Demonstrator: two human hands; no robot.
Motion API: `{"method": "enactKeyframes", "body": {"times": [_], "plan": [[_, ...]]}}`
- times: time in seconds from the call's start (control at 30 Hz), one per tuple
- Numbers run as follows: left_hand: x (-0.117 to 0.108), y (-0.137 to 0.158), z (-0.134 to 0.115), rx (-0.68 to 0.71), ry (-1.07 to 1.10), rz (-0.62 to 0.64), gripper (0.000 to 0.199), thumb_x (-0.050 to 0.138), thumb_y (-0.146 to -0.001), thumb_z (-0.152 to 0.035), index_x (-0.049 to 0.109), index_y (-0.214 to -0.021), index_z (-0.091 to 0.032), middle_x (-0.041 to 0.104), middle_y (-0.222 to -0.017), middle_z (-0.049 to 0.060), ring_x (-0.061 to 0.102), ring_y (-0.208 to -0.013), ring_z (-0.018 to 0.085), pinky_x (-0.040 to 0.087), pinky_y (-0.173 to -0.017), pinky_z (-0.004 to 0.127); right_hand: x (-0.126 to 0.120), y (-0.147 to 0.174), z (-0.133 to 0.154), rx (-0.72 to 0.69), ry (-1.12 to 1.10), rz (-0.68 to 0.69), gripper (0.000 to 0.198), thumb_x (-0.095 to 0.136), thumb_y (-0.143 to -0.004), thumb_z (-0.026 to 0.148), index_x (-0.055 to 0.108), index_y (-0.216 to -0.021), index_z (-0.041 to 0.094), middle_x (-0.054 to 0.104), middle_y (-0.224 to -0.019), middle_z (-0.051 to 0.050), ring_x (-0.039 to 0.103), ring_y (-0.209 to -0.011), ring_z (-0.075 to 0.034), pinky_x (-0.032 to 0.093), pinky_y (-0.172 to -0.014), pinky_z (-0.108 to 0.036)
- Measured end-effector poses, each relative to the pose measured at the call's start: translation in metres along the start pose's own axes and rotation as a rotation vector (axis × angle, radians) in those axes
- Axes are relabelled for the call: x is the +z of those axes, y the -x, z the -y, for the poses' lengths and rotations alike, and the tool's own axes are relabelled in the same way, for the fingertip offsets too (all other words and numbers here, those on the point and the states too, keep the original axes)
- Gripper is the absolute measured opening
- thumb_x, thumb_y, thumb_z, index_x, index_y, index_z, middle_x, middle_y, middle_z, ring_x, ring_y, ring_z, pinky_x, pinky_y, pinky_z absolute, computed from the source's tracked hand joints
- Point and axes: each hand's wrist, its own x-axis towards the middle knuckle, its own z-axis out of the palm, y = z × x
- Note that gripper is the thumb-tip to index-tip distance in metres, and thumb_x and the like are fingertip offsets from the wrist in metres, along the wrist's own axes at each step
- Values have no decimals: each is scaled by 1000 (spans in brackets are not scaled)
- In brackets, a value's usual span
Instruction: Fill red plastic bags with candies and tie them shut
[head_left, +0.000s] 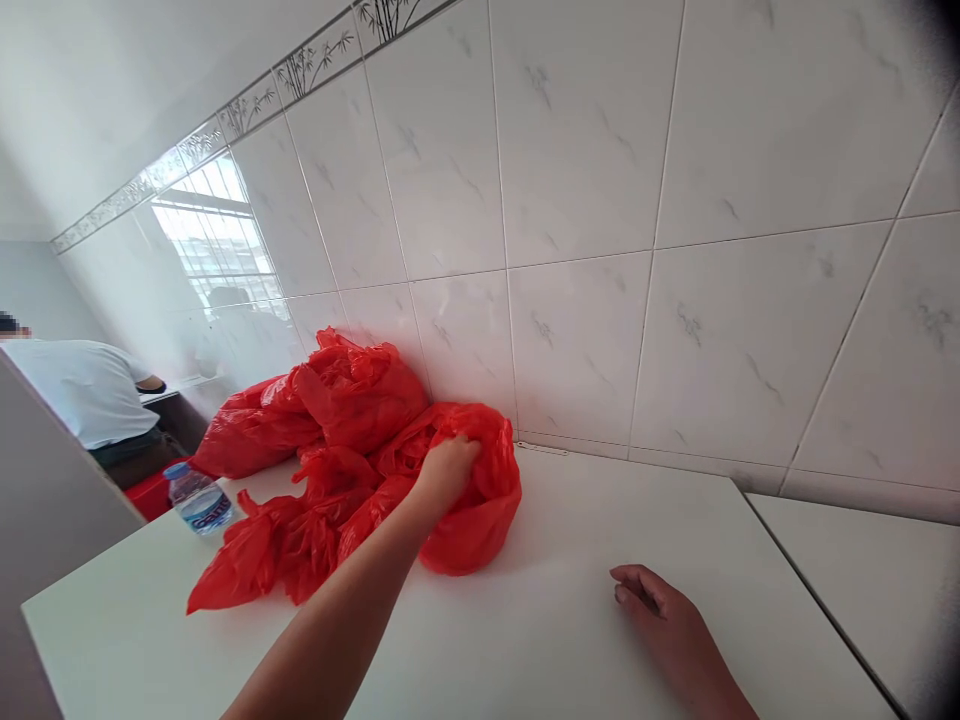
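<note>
A red plastic bag (pixel 472 540) stands on the white table with its mouth spread wide. My left hand (pixel 450 468) reaches down into that mouth; its fingertips are hidden by the hand and the red film, so I cannot tell whether they grip anything. To the right, just above the tabletop, hovers my right hand (pixel 656 605). Its fingers are loosely curved, with a gap between thumb and forefinger and nothing visible in them. Crumpled red plastic (pixel 300 540) lies under and beside my left forearm.
Full red bags (pixel 360 395) lean against the tiled wall (pixel 577 340). A water bottle with a blue cap (pixel 199 498) stands near the table's left edge. Farther left, a person in a white shirt (pixel 82 390) bends over another surface. A seam parts the table (pixel 570 640) from a second panel (pixel 885 560).
</note>
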Motion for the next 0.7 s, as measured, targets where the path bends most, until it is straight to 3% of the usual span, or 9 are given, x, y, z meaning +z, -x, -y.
{"method": "enactKeyframes", "body": {"times": [0.13, 0.23, 0.33, 0.4, 0.53, 0.63, 0.7], "plan": [[-29, -3, 0, 3, 20, -235, 10, 52, -85, -16, 61, -91, -16, 61, -90, 4, 58, -82, 16, 47, -72, 31, 0, 0, 0, 30, 18, 18, 34, 46, -81, 50, 59, -102, 28, 65, -107, -1, 59, -99, -21, 44, -84, -32], [-43, -1, -8, -2, 89, -447, 20, 48, -76, -6, 58, -86, -19, 60, -86, 3, 55, -78, 16, 41, -68, 26, 1, -1, 0, 42, 12, 20, 32, 46, -81, 49, 58, -103, 28, 65, -108, -1, 59, -98, -21, 43, -84, -32], [-47, 3, -25, 7, 187, -605, 16, 46, -75, -8, 54, -85, -18, 59, -84, 2, 54, -76, 15, 40, -65, 25, 2, -2, -1, 26, 0, 10, 31, 47, -81, 49, 59, -101, 28, 66, -106, -1, 59, -97, -20, 44, -83, -32], [-42, 8, -45, 41, 244, -641, 12, 45, -76, -10, 52, -82, -18, 59, -84, 3, 54, -76, 16, 41, -64, 25, 2, -3, -1, 24, -16, 0, 31, 49, -80, 49, 59, -100, 28, 66, -101, -1, 60, -92, -20, 45, -79, -31], [-8, 24, -98, 218, 312, -501, 14, 47, -76, -9, 57, -80, -19, 62, -86, 4, 56, -77, 16, 44, -65, 26, -4, -4, 0, 32, -176, -89, 36, 58, -75, 50, 62, -101, 25, 67, -92, -2, 61, -90, -22, 47, -78, -32], [32, 42, -125, 365, 320, -291, 21, 50, -75, -9, 62, -86, -23, 65, -92, 4, 59, -79, 17, 47, -65, 26, -14, -6, 0, -9, -527, -171, 41, 65, -71, 48, 63, -103, 22, 68, -96, -5, 62, -91, -24, 50, -76, -33], [57, 56, -128, 420, 305, -135, 33, 58, -68, -8, 63, -97, -25, 64, -111, 7, 61, -91, 23, 49, -70, 31, -24, -9, -3, -22, -775, -206, 48, 63, -72, 54, 61, -110, 24, 67, -106, -6, 63, -92, -25, 52, -72, -35]]}}
